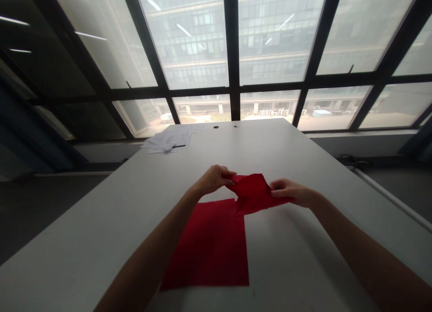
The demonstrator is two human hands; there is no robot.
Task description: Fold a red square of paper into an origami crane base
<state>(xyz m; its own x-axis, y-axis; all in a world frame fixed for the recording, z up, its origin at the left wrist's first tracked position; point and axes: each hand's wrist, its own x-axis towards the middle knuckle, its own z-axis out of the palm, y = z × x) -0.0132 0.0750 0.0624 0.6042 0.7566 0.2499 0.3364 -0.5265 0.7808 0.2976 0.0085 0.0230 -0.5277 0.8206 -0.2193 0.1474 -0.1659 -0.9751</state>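
Observation:
My left hand pinches the upper left corner of a small, creased red piece, thin and limp like cloth. Its right side is gripped between the thumb and fingers of my right hand, so the piece hangs stretched between both hands just above the table. Below it, a larger red sheet lies flat, partly covered by my left forearm. The lower left edge of the held piece overlaps the sheet's top right corner; whether the two are joined I cannot tell.
All of this is on a long white table. Loose white papers with a dark pen-like stick lie at its far left. Two small dark spots, one a round hole, mark the far end, before large windows.

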